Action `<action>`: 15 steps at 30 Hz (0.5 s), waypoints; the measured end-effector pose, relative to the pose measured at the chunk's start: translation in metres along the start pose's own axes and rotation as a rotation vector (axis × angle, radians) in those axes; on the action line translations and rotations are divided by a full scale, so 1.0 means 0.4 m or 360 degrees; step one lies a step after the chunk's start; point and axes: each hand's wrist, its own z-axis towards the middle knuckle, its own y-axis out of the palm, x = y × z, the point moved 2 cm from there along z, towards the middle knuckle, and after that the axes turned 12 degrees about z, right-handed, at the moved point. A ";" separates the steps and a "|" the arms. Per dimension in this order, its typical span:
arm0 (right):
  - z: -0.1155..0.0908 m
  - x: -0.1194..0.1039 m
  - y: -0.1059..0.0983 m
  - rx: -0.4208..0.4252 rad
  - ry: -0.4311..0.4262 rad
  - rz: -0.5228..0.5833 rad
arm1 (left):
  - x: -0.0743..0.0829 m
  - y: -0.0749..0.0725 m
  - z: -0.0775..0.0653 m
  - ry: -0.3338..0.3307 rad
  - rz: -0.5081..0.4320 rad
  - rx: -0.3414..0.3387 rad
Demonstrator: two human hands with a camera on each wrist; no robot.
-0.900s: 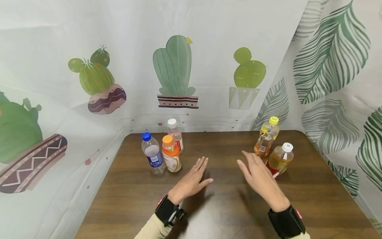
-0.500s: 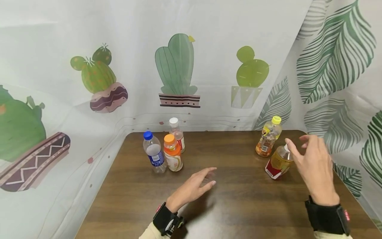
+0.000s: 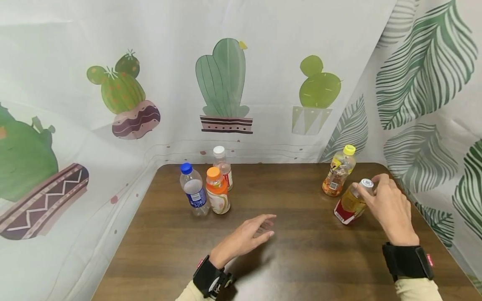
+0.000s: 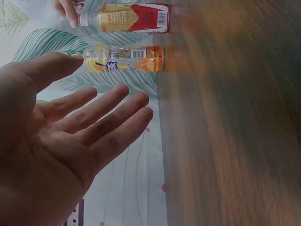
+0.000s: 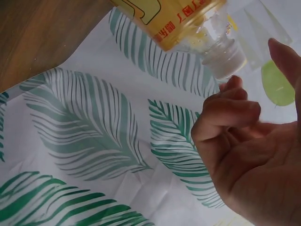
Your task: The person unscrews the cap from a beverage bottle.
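My right hand point(image 3: 391, 209) is beside the white-capped drink bottle point(image 3: 348, 207) with the yellow and red label, which stands upright at the table's right. In the right wrist view, bent fingers point(image 5: 225, 110) lie by the bottle's white cap point(image 5: 228, 59), and the thumb is held apart from it. Whether a fingertip touches the cap is hard to tell. Behind that bottle stands a yellow-capped bottle point(image 3: 339, 173) with some orange on its lower part. My left hand point(image 3: 244, 236) hovers over the middle of the table, palm inward, fingers relaxed, holding nothing.
On the left of the brown table point(image 3: 293, 259) stand three bottles close together: a blue-capped one point(image 3: 195, 194), an orange-capped one point(image 3: 218, 196) and a clear white-capped one point(image 3: 227, 169) behind. A printed curtain point(image 3: 271, 83) hangs along the table's far edge.
My right hand has swung from the left side of the white-capped bottle to its right side, then drawn in close to the cap. The left hand has shifted slightly; the bottles stand as before.
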 end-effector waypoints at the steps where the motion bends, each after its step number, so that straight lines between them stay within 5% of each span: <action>1: 0.002 0.001 0.001 -0.0003 0.0025 0.0000 | 0.000 0.001 -0.001 0.0001 -0.0005 0.0001; 15: 0.017 0.014 0.006 -0.0039 -0.0037 -0.0094 | -0.008 0.005 -0.009 -0.0002 -0.0023 -0.0038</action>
